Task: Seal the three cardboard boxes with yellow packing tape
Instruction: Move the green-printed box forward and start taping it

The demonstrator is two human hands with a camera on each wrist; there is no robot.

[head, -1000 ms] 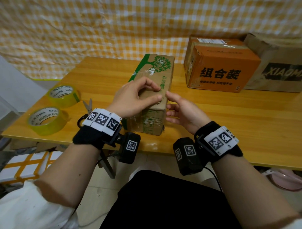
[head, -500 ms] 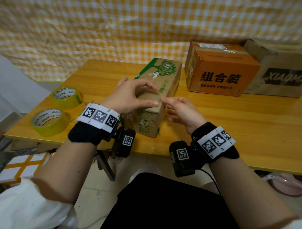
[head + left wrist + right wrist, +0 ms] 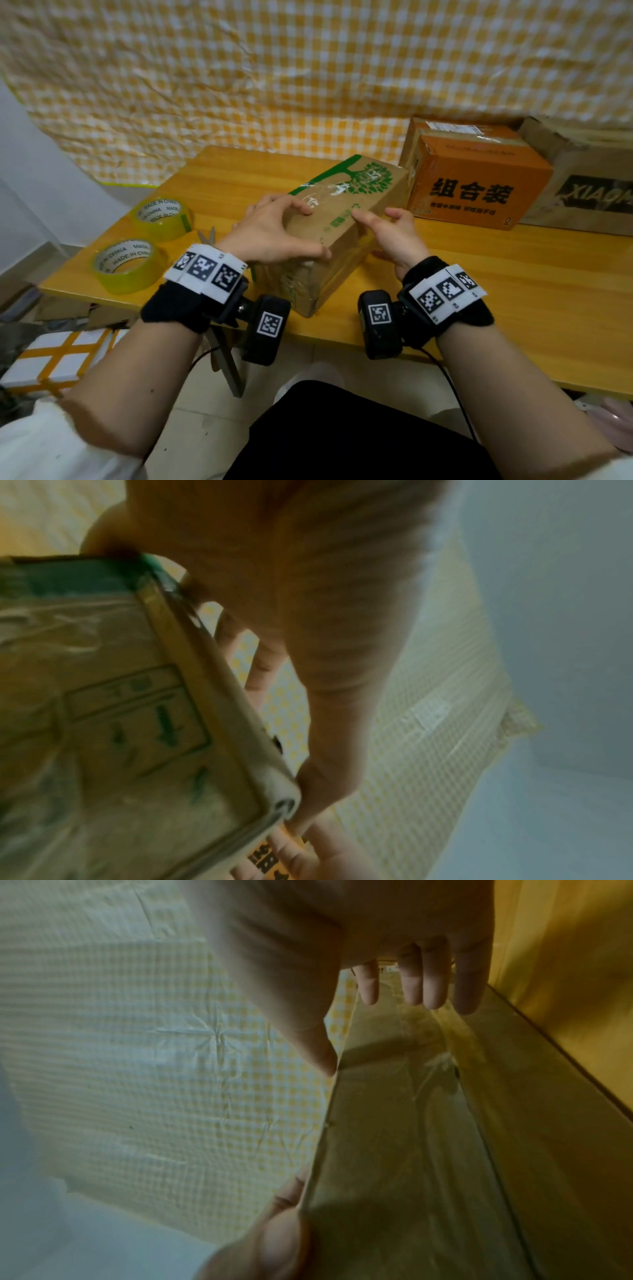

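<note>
Squarely at the near edge of the wooden table (image 3: 513, 274), a tree-printed cardboard box (image 3: 342, 219) lies lengthwise. The left hand (image 3: 270, 229) rests spread across its top, thumb along the near end; the right hand (image 3: 394, 233), fingers loosely extended, touches its right side. Two yellow tape rolls (image 3: 126, 265) sit near the left edge, an orange box (image 3: 476, 185) toward the far edge.

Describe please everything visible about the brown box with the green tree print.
The tree-print box is long brown cardboard with a green tree and stripe, its top and near end covered in wrinkled clear-looking tape. It lies lengthwise on the wooden table, angled toward the orange box. The left hand spreads over its top; the right hand is at its right side.
</note>
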